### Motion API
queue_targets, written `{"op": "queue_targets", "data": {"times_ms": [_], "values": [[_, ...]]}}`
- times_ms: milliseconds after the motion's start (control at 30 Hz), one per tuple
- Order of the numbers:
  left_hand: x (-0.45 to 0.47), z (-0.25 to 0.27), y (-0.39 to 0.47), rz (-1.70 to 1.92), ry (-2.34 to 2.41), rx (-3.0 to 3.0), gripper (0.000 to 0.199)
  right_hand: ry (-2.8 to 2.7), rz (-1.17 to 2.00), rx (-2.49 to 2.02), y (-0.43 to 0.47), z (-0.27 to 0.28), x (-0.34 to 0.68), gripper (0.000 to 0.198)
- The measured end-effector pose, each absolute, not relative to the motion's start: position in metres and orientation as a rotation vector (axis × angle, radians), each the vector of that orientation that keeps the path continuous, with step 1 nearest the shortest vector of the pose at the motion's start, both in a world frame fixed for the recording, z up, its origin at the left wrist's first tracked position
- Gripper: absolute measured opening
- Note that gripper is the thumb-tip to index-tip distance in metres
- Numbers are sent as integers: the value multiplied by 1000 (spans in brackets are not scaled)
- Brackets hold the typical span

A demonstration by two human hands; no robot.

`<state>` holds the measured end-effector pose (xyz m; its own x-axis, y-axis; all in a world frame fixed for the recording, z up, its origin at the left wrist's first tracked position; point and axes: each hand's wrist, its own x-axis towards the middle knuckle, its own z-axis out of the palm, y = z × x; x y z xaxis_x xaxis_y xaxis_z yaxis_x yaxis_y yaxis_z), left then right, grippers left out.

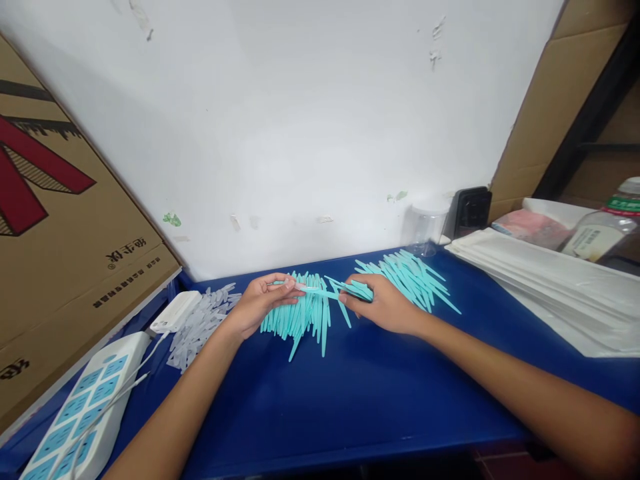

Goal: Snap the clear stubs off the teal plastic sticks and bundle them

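Observation:
My left hand (pixel 267 301) is closed, pinching a small translucent cap (pixel 300 287) at the left end of a slim teal plastic stick (pixel 323 292). The stick's other end reaches my right hand (pixel 377 303), whose fingers are wrapped around a small bunch of teal sticks (pixel 359 289). Behind and below the left fingers lies a pile of the same teal sticks (pixel 300 317). Another teal pile (pixel 413 280) lies beyond my right hand. Left of my left wrist is a heap of translucent caps (pixel 200 327); whether the cap meets the stick fully is too small to tell.
A white power strip (pixel 95 400) with cables and a white box-shaped device (pixel 175 311) are at the left, beside a cardboard box (pixel 75 267). A clear jar (pixel 427 227), white plastic bags (pixel 550 287) and a bottle (pixel 603 230) stand at the right on the blue table (pixel 320 413).

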<state>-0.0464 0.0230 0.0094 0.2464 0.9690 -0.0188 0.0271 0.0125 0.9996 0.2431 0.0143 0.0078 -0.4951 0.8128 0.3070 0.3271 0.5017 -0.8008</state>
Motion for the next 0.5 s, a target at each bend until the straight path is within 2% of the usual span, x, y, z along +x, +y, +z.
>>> {"op": "queue_targets", "data": {"times_ms": [500], "values": [[-30, 6, 13, 883, 1026, 1387, 29, -2090, 991, -908, 14, 2, 245, 30]]}}
